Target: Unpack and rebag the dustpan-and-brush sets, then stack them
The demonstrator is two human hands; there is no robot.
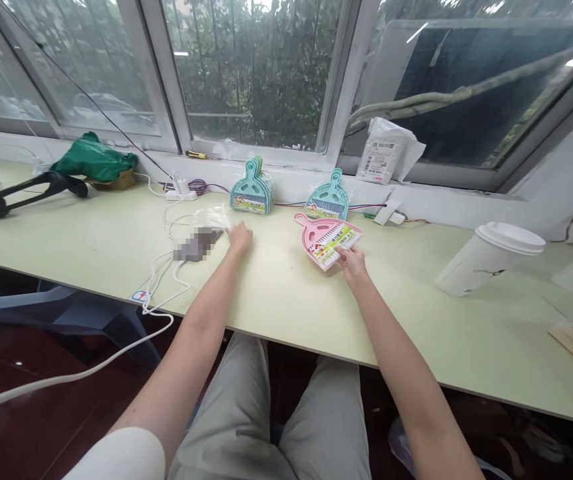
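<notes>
My right hand [353, 264] grips the pink dustpan [322, 239]; my left hand [239, 239] touches clear plastic [211, 218] to the left, its grasp unclear to me.

Wears loose, pale grey trousers [236, 417], softly creased along both legs, and a plain white short sleeve [123, 457] ending above the left elbow [203, 327].

From here, a hand could pass over the bare middle of the surface [276, 280] between the white cables [163, 283] on the left and the paper cup [489, 260] on the right, while the teal dustpans [251, 190] and the packet [383, 152] obstruct the window side.
</notes>
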